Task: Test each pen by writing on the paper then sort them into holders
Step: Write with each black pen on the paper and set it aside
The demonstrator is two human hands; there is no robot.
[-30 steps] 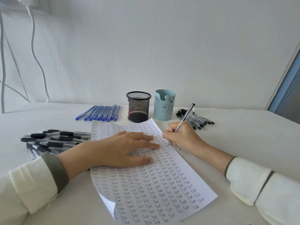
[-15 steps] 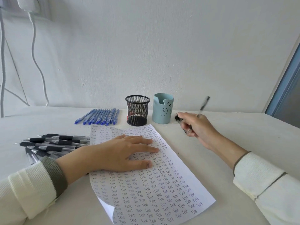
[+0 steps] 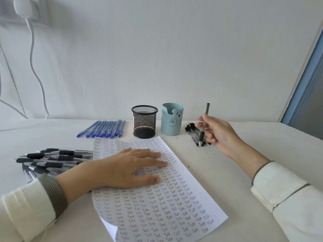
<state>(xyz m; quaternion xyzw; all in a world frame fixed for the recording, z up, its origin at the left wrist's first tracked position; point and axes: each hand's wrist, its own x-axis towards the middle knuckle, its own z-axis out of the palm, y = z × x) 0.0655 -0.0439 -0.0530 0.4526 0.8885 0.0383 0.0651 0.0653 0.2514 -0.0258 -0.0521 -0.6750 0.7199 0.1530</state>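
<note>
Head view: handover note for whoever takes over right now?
Left hand: flat on the paper, pinning it.
Right hand: holds one pen tip down, over the black pens right of the blue bear holder.
Blue pens lie in a row left of the mesh holder; black-grip pens piled at far left.
Done: paper covered in "Test" lines.
Left: no pen shows in either holder; sorting.
</note>
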